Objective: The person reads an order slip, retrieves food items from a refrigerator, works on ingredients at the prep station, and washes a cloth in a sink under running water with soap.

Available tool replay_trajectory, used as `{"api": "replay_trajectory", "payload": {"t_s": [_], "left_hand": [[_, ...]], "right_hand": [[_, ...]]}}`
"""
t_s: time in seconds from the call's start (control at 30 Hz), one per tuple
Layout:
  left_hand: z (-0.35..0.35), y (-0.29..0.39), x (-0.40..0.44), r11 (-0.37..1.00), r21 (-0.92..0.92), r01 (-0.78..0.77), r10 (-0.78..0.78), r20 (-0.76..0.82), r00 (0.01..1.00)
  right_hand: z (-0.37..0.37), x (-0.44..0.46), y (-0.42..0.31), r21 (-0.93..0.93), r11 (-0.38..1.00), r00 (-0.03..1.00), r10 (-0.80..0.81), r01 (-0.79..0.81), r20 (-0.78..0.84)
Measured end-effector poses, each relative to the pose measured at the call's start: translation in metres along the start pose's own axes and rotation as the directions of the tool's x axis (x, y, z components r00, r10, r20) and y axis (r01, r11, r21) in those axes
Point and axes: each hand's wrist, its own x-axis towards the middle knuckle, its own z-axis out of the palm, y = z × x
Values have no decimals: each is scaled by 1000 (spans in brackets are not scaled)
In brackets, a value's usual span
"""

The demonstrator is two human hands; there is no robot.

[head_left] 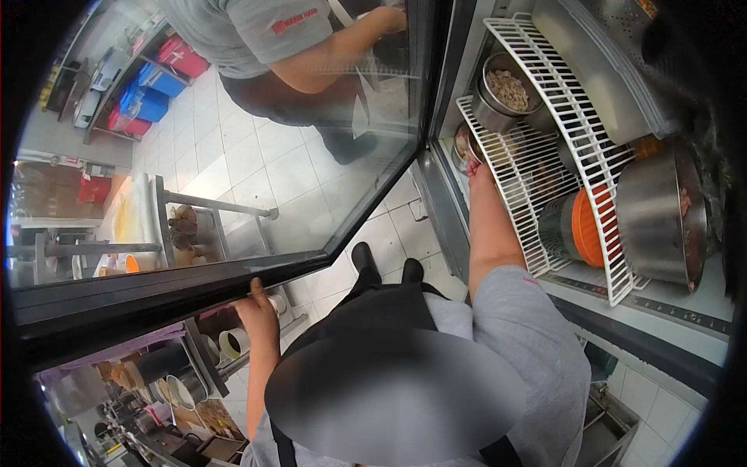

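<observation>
On the left, my left hand (259, 307) grips the edge of the dark-framed glass door (179, 286), which stands open. My right arm reaches into the refrigerator, past the side of a white wire shelf (506, 167). At the far end, my right hand (473, 167) has its fingers closed at the rim of a round metal container (462, 145) low in the corner. The shelf and my hand partly hide that container, and its contents are hard to make out. Just above it, a metal pot (502, 97) holds pale chopped pieces.
An upper wire rack (572, 101) carries a large metal pot (657, 214) and a clear plastic bin (599, 70). An orange ribbed container (591, 226) sits below. Through the door glass, another person (288, 54) stands on the tiled floor, near red and blue boxes (148, 89).
</observation>
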Motion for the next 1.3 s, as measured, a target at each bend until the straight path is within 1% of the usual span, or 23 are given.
{"api": "replay_trajectory", "payload": {"t_s": [0.03, 0.07, 0.1, 0.13, 0.17, 0.3, 0.37, 0.4, 0.47, 0.5, 0.57, 0.6, 0.63, 0.7, 0.77, 0.8, 0.83, 0.87, 0.9, 1.03, 1.1, 1.13, 1.3], "left_hand": [[-5, 5, 0, 970, 163, 181, -215, 223, 951], [-4, -9, 4, 931, 298, 212, -323, 396, 859], [-4, -9, 5, 932, 296, 210, -321, 402, 857], [-1, -8, 6, 952, 280, 125, -292, 703, 648], [4, -5, 7, 972, 229, 52, -233, 907, 350], [75, 15, 4, 977, -49, 209, -48, 899, 436], [107, 23, 16, 884, -129, 450, -36, 940, 340], [121, 26, 18, 886, -124, 448, -38, 941, 335], [147, 29, 23, 688, -73, 722, -154, 958, 244], [156, 30, 24, 694, -65, 717, -151, 960, 234], [176, 29, 28, 463, -122, 878, -36, 987, 156], [190, 22, 28, 440, -66, 895, -112, 985, 128], [199, 14, 21, 560, -64, 826, -134, 977, 167], [198, 15, 17, 563, -49, 825, -173, 969, 176], [197, 16, 15, 582, -8, 813, -198, 969, 151], [198, 15, 12, 587, 20, 809, -217, 967, 134], [198, 13, 10, 591, 46, 805, -237, 964, 119], [208, -4, 2, 574, 25, 819, -219, 968, 123], [208, -1, 2, 619, 103, 779, -265, 961, 84], [209, -12, -5, 677, 55, 734, -207, 971, 118], [203, -4, -6, 568, -3, 823, -262, 947, 185], [199, 3, -1, 638, 74, 767, -298, 942, 157], [207, -26, -10, 686, -60, 725, -160, 960, 230]], "right_hand": [[-2, -6, 3, -9, 1000, 1000, -29, 29, -8], [-4, -16, 8, -9, 999, 999, -45, 45, -9], [-8, -29, 16, -35, 990, 989, -135, 138, 59], [-16, -43, 22, -125, 983, 978, -113, 136, 176], [-20, -64, 29, -73, 987, 962, -119, 141, 248], [-50, -129, 48, -412, 911, 894, 203, -23, 399], [-58, -161, 52, -475, 879, 884, 256, -44, 392], [-61, -170, 53, -602, 798, 847, 322, -3, 423], [-55, -192, 44, -772, 630, 773, 448, 84, 449], [-52, -195, 44, -768, 636, 779, 443, 76, 443], [-45, -194, 41, -876, 371, 672, 568, 307, 476], [-42, -194, 39, -889, 292, 684, 568, 353, 458], [-41, -187, 37, -889, 299, 692, 558, 347, 458], [-32, -176, 25, -884, 245, 471, 772, 399, 427], [-30, -153, 16, -905, 280, 496, 764, 320, 412], [-29, -129, 21, -848, 317, 688, 496, 424, 530], [-25, -106, 23, -787, 312, 786, 165, 532, 596], [-19, -87, 19, -790, 60, 791, -110, 610, 602], [-8, -77, 11, -783, -203, 695, -368, 588, 618], [44, -52, -16, -853, -138, 712, -492, 504, 501], [63, -23, -17, -839, -393, 566, -619, 377, 545], [70, -10, -19, -832, -456, 521, -650, 316, 554], [87, 11, -23, -885, -415, 565, -687, 211, 457]]}}
